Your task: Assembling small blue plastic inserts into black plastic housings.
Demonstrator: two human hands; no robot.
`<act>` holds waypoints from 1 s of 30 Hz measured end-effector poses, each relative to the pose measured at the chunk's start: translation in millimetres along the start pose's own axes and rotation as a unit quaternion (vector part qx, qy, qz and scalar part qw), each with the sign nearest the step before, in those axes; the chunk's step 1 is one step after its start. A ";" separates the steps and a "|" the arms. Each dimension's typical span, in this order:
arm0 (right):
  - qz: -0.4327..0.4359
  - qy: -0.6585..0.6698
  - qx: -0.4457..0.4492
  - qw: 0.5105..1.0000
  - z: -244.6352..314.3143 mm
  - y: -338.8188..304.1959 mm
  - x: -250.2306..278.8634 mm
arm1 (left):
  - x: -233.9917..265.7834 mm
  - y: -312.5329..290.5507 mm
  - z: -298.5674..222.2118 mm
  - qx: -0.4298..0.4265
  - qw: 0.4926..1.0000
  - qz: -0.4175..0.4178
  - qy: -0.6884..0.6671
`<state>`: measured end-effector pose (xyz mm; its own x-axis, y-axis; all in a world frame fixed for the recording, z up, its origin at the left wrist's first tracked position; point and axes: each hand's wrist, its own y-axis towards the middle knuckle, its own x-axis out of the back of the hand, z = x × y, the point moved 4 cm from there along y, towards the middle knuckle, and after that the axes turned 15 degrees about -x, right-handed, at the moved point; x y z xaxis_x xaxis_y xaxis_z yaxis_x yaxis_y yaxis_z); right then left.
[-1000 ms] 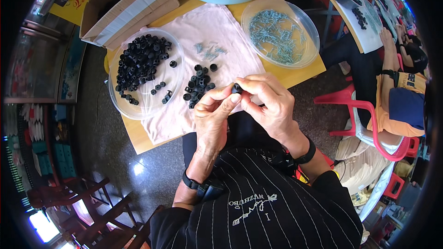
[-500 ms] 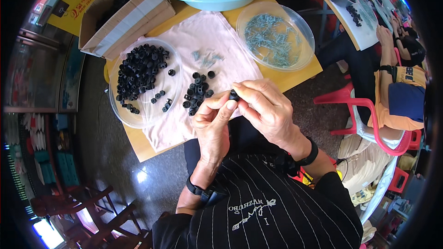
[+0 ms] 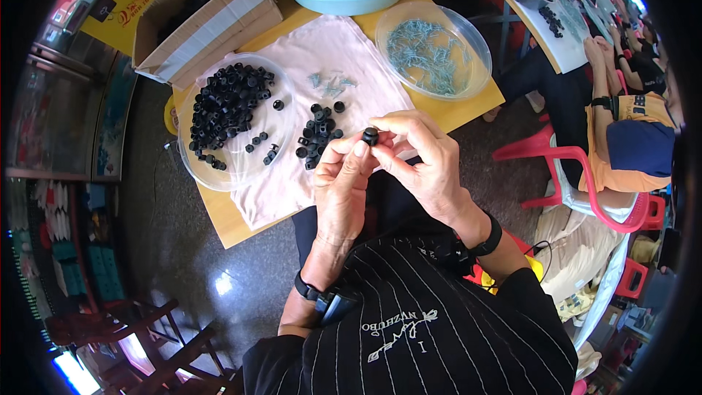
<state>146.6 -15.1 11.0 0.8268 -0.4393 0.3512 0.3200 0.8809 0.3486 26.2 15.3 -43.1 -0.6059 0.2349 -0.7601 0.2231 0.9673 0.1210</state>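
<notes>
A small black piece that looks like a cord lock (image 3: 370, 136) is held up over the table's front edge. My left hand (image 3: 342, 186) pinches it between thumb and forefinger. From the other side, the fingertips of my right hand (image 3: 428, 164) close around it. Just left of my hands, a loose pile of black parts (image 3: 319, 133) rests on a pink cloth (image 3: 303, 51). Beyond that pile lie several small grey-blue springs (image 3: 335, 83). Many more black parts (image 3: 228, 99) fill a clear round lid (image 3: 281, 153) at the left.
At the right of the yellow table (image 3: 486, 99) stands a clear round tub (image 3: 482, 66) of thin grey-blue springs. A light-blue basin (image 3: 344, 4) and a cardboard box (image 3: 212, 29), both with black parts, stand at the back. To the right, a person sits on a pink chair (image 3: 578, 153).
Both hands have risen slightly, still together on the black piece. More of it now shows between my fingertips, and my right fingers have spread a little around it. The view has shifted slightly.
</notes>
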 end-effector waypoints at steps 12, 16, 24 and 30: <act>0.009 -0.090 -0.003 0.996 -4.6 53.8 4.1 | 17.3 7.0 -42.6 -0.060 0.943 0.013 0.327; -0.053 -0.166 0.087 0.981 -11.3 119.8 22.8 | 31.0 6.4 -70.5 -0.127 0.858 -0.004 0.498; -0.085 -0.246 0.018 0.965 -49.6 197.2 31.0 | 30.7 9.7 -73.7 -0.103 0.708 0.089 0.693; -0.101 -0.261 0.083 0.956 -38.3 170.8 18.4 | 31.7 11.0 -74.2 -0.120 0.660 0.117 0.732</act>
<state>234.2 134.1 43.8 0.3977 -0.6645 0.6327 0.3351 0.7471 0.5740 -47.2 40.6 -18.5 -0.7035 0.0522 0.7088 0.4207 0.8344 0.3560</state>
